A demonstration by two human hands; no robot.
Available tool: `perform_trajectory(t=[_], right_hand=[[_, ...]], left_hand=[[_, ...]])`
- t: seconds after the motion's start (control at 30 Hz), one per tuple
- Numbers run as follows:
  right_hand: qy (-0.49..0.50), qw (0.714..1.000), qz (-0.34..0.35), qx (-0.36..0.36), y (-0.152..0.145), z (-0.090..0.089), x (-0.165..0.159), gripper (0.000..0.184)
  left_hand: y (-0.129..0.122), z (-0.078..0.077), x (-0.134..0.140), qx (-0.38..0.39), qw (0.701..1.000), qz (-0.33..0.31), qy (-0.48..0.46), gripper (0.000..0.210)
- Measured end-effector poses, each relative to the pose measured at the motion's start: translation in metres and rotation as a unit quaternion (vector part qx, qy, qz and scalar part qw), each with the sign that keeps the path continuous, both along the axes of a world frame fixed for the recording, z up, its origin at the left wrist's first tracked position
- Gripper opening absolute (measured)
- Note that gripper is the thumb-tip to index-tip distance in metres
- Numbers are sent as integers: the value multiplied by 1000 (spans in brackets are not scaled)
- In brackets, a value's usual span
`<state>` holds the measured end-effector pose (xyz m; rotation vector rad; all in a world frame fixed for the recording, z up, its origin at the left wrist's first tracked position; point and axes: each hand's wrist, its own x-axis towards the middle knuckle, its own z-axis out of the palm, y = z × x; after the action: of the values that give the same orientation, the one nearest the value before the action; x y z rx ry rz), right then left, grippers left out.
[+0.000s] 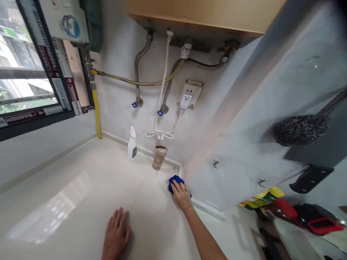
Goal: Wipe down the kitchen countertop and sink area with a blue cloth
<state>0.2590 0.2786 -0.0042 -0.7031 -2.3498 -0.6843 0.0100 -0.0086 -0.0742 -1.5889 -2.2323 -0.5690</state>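
My right hand (182,195) presses a bunched blue cloth (175,179) onto the white countertop (148,224), close to the corner where the low ledge meets the right wall. Its fingers curl over the cloth and partly cover it. Lower down, my left hand (116,231) rests flat on the counter with its fingers stretched out, holding nothing. A white spray bottle (132,145) stands upright near the back ledge. To its right, between the bottle and the cloth, is a clear cup of brownish liquid (159,159) with a dark strip across its top.
Above hangs a heater box (206,14) with metal hoses and a white cord plugged into a wall socket (191,94). A yellow gas pipe (97,112) meets the counter at left. On the right wall hang a wire scrubber (300,130) and a black-handled knife (310,178), above several containers.
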Motion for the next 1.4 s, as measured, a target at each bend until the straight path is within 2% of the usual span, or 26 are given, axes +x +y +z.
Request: perform_trajectory(t=[0.13,0.27,0.47,0.67,0.77,0.83,0.97,1.23,1.3,1.4], right_hand=[[20,998,-28,-49,-6,-17,9,37],[27,994,-32,-98,-12,-27,36,41],[65,984,-76,-145,-26,-42,118,41],[91,971,-146,-168,-32,-39,210,37],[118,961,-191,-164,-35,-41,236,38],[138,951,-228,-158,-38,-45,243,38],[150,940,-277,-134,-42,-52,225,37],[190,940,-255,-123,-46,-53,102,41],[205,934,-266,-122,-47,-53,79,42],[208,931,-267,-137,-49,-53,62,47]], left_hand=[[1,1,-5,-19,1000,-6,-13,51],[2,6,-7,-48,998,-9,-32,54],[3,10,-8,-57,997,-9,-52,56],[7,13,-7,-72,995,-2,-64,60],[8,15,-6,-81,995,3,-67,60],[7,15,-5,-79,995,7,-66,60],[7,11,-5,-62,996,10,-63,59],[5,10,-3,-46,998,9,-48,55],[5,11,-2,-42,998,7,-49,54],[5,12,-1,-43,998,9,-55,53]])
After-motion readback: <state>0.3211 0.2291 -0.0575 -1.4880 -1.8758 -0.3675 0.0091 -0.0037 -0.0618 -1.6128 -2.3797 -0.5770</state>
